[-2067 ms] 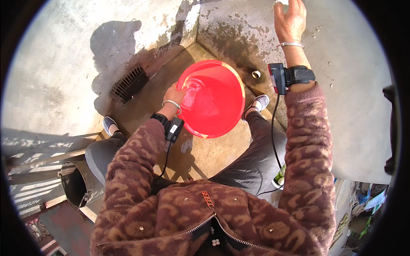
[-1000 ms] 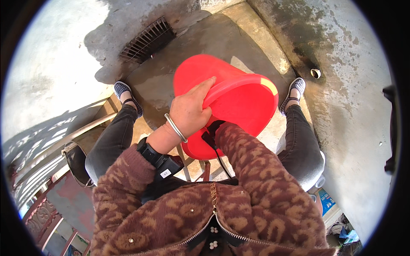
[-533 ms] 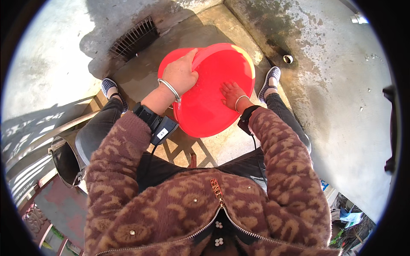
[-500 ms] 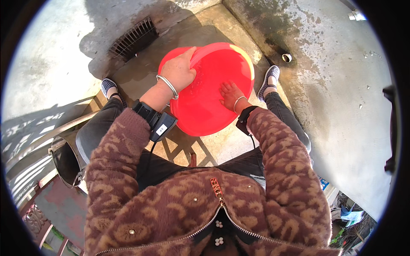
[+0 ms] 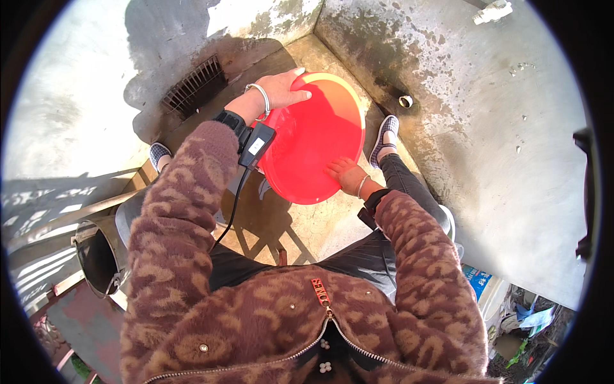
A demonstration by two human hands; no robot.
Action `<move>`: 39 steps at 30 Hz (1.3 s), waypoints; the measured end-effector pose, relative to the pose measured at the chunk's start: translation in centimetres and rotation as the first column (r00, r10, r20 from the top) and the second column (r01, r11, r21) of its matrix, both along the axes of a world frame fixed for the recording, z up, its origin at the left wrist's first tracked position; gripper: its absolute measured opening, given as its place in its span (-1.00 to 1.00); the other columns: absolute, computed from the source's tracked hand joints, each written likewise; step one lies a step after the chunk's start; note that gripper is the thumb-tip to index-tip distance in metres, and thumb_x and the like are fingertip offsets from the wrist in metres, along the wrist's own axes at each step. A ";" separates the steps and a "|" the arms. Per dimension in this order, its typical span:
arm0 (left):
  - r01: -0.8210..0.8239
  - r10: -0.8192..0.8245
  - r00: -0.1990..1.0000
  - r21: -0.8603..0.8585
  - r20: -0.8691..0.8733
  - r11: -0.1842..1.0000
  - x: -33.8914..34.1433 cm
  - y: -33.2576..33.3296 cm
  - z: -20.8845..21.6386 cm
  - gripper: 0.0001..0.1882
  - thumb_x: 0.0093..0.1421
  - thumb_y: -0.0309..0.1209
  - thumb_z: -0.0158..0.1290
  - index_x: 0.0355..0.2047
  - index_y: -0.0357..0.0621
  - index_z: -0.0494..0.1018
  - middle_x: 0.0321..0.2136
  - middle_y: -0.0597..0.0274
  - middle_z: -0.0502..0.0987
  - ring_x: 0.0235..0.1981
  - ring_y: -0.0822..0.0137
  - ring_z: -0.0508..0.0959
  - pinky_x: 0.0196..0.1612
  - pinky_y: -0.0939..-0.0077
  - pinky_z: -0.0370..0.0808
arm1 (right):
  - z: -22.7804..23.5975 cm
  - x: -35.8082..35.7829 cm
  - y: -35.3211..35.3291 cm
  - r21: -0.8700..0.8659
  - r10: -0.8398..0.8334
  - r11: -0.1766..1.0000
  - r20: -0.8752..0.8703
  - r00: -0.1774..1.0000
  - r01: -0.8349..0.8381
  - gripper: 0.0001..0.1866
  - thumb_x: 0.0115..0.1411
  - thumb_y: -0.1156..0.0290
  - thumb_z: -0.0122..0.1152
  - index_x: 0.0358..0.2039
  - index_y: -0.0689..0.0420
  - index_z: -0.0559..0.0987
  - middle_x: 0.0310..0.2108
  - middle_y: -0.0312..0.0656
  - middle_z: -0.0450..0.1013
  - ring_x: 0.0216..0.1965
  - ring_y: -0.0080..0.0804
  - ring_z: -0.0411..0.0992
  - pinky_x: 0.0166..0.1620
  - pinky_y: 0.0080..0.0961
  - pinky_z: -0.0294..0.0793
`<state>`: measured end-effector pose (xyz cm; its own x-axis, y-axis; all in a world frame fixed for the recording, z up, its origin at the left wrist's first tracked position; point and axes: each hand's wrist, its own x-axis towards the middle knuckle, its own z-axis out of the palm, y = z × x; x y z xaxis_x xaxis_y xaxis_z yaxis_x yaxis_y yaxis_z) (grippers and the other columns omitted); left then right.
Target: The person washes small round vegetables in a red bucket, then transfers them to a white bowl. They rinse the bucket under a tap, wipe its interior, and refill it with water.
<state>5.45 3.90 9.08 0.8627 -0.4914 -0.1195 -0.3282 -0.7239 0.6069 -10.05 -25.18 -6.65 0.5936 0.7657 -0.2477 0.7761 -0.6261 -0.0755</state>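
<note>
Orange-red letter shapes make up the zipper pull (image 5: 319, 292) at lower center; a small white label (image 5: 256, 146) sits on the black box-shaped wrist device (image 5: 261, 136), its print too small to read. A blue panel (image 5: 476, 280) with pale printing shows at lower right.

Grey stained concrete walls (image 5: 524, 192) meet in a corner at upper center, a dark slatted grate (image 5: 194, 86) to its left and a round white pipe end (image 5: 405, 101) to its right. Pale brown concrete floor (image 5: 300, 233) runs from below the basin toward the lap.

The round red plastic basin (image 5: 300, 157) is at center, tilted, shiny, its upper right rim sunlit orange. The left hand (image 5: 281, 88) straddles its upper left rim, holding it between thumb and fingers. The right hand (image 5: 348, 177) lays its fingers over the lower right rim; its grip cannot be told.
</note>
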 end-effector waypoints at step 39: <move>-0.485 0.615 0.782 -0.518 0.103 0.704 -12.0 4.9 -3.1 -0.11 -0.02 -0.66 -0.07 0.32 -0.15 -0.19 0.24 -0.02 0.14 0.18 0.24 0.29 0.17 0.47 0.27 | 5.0 -1.9 15.9 0.349 -0.437 0.767 -0.328 0.837 0.538 -0.68 -0.01 0.22 0.16 -0.20 0.00 0.53 -0.37 -0.10 0.51 -0.27 -0.10 0.47 -0.21 -0.25 0.44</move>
<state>-6.51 8.80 5.95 0.9598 0.1420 0.2422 -0.1428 -0.4960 0.8565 -11.94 -9.31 -1.64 0.8842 0.4441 -0.1447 0.3058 -0.7845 -0.5395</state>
